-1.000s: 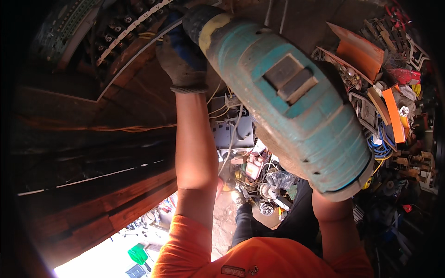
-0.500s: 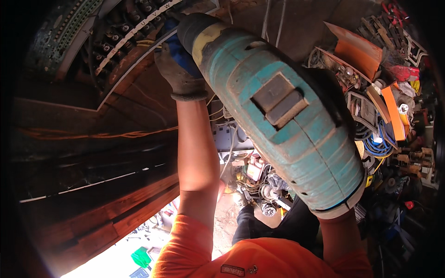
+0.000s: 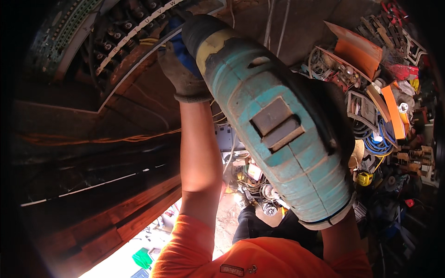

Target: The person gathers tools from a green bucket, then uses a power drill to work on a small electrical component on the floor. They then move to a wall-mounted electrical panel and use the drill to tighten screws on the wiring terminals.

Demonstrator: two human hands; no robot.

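Observation:
A large, dusty teal power drill [image 3: 278, 134] with a black nose and a yellow ring slants across the middle, its nose toward the upper left. My right hand [image 3: 336, 99], dark and mostly hidden behind the drill body, grips it from the right side. Beside the nose is my left hand [image 3: 183, 74] in a grey and blue work glove. Its fingers are bent close to the drill's tip at the metal panel edge [image 3: 134, 62]; what they pinch is hidden. Just beyond lies a terminal block [image 3: 118, 39] with screws, dark cables and a white lettered strip.
A green circuit board [image 3: 69, 32] curves along the upper left. Orange wires [image 3: 102, 140] run below the panel. Tools, an orange metal box [image 3: 357, 51], blue cable coils [image 3: 378, 143] and scrap crowd the right. More parts [image 3: 266, 192] lie on the floor near my legs.
The drill's rear end has swung left and a little down, while its nose has shifted slightly right. My left hand has moved slightly right, staying beside the tip.

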